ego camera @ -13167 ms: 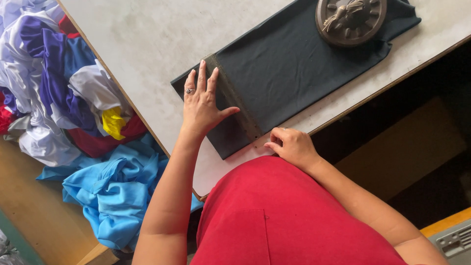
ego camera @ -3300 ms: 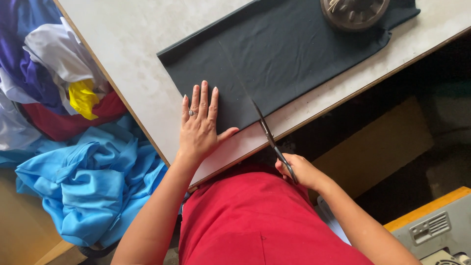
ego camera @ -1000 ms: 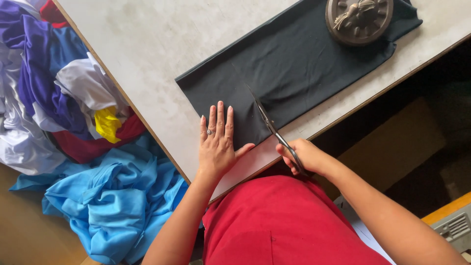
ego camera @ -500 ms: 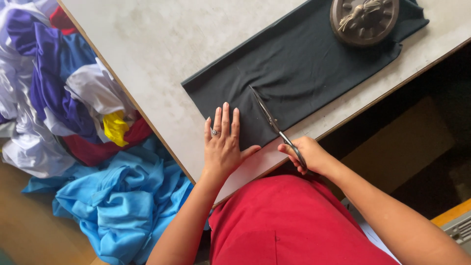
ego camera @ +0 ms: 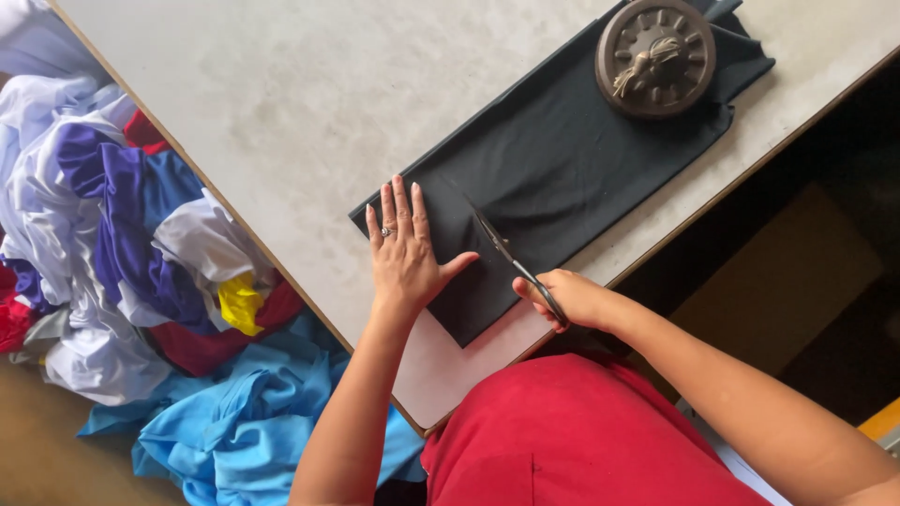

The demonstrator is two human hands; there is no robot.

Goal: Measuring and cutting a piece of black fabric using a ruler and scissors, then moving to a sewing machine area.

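Note:
A long strip of dark fabric (ego camera: 572, 159) lies diagonally on a pale worktable (ego camera: 309, 103). My left hand (ego camera: 405, 251) is pressed flat on the fabric's near end, fingers spread, a ring on one finger. My right hand (ego camera: 562, 298) grips a pair of dark scissors (ego camera: 511, 258) whose blades point up into the cloth beside my left thumb. A round brown metal weight (ego camera: 656, 56) rests on the fabric's far end.
A heap of coloured cloth, white, purple, red, yellow and blue (ego camera: 159, 309), lies on the floor left of the table. The table's front edge (ego camera: 712, 201) runs diagonally past my right hand, with a dark space below. My red shirt (ego camera: 581, 431) fills the bottom.
The scissors were picked up by my right hand after the earliest frame. Over the last second the blades have stayed in the cloth by my left hand, which has kept pressing it flat.

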